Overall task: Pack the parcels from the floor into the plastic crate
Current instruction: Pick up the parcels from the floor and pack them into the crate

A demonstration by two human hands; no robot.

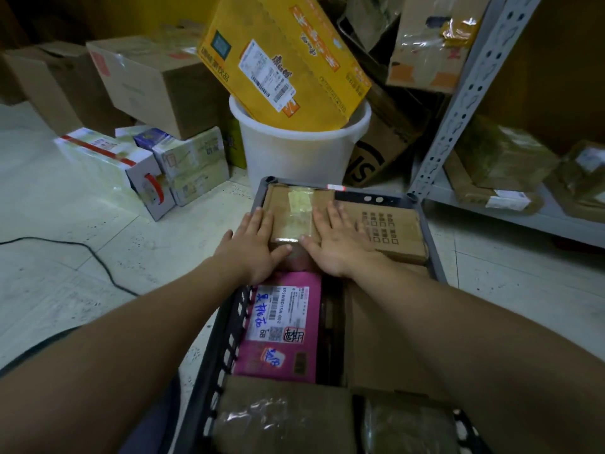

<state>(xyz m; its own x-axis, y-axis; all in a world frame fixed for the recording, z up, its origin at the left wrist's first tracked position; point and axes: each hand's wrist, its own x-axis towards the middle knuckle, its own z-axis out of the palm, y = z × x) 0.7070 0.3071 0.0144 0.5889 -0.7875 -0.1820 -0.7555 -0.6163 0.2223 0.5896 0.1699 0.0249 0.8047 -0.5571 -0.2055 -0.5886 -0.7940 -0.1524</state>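
While my left hand (253, 247) and right hand (337, 245) press flat, fingers spread and gripping nothing, on the taped brown parcel (293, 213), it sits in the plastic crate's (432, 244) far-left corner.

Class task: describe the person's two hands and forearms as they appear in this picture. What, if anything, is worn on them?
Both forearms are bare to the edge of the picture: no sleeves show. The left hand and the right hand wear no gloves, and no rings, watch, bracelet or wristband can be seen. The nails look short and unpainted. No markings or bandages show on either arm.
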